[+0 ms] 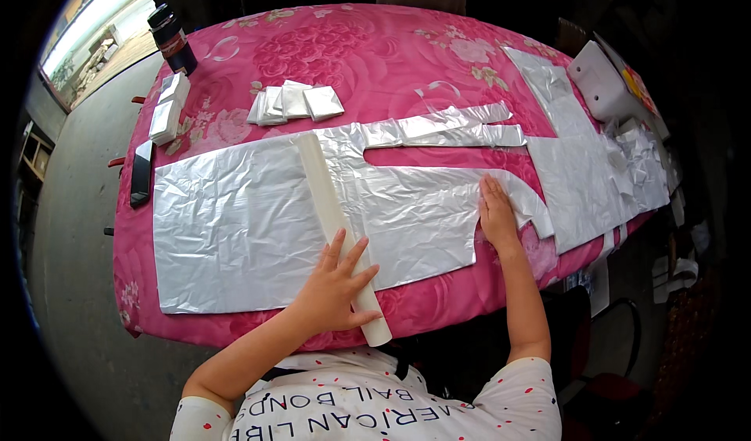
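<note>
Left hand (338,286), fingers spread, on pale tube (319,187) lying across silvery plastic apron (227,226); right hand (496,210) flat, fingers together, on its curved strap; apron spread over pink floral tablecloth (391,73).

This looks like a workshop: grey floor (74,284), open doorway (106,22), plastic sheet (227,230) and folded packets (296,101) on a table (242,54).

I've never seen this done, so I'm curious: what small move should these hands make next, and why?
Perhaps roll the pale tube a little with the left hand while the right hand steadies the silvery sheet: the tube lies across it under the left hand, and creases show on both sides.
</note>
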`<action>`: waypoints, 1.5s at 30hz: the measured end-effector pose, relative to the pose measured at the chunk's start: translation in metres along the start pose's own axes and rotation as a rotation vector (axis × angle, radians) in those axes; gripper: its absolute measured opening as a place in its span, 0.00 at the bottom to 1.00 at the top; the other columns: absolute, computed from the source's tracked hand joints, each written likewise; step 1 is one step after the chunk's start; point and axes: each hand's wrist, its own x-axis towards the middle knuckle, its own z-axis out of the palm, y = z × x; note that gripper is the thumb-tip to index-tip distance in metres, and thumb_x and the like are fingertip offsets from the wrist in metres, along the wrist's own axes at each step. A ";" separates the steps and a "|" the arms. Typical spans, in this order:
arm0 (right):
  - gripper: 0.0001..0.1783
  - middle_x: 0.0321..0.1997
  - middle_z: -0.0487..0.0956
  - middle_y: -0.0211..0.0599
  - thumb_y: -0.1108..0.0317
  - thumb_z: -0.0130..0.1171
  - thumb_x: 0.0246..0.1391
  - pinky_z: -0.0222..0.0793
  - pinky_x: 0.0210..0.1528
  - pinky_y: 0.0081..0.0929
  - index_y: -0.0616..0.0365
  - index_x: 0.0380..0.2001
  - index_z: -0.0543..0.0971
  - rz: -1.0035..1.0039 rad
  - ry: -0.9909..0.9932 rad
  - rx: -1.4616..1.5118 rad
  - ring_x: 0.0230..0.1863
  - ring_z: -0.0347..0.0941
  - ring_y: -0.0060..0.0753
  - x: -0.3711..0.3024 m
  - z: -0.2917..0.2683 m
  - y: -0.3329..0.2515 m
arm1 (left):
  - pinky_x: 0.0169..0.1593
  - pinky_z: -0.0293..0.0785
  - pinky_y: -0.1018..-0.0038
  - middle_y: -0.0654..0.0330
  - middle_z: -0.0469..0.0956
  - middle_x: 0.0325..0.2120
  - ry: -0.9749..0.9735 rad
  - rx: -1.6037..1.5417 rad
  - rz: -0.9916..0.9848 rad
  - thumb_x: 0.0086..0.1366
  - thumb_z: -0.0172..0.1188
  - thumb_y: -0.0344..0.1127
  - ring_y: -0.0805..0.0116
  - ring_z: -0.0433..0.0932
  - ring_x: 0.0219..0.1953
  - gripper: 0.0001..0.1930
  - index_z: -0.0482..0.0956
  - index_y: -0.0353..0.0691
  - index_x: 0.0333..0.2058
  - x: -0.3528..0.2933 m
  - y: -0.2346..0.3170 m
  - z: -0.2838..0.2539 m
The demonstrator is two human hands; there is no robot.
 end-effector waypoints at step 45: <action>0.13 0.27 0.74 0.27 0.77 0.58 0.44 0.61 0.21 0.10 0.63 0.36 0.73 0.487 -0.219 1.102 0.22 0.66 0.12 0.009 -0.083 -0.081 | 0.62 0.47 0.50 0.49 0.54 0.60 0.077 -0.189 0.016 0.54 0.57 0.51 0.52 0.45 0.65 0.33 0.64 0.36 0.55 0.007 0.008 0.023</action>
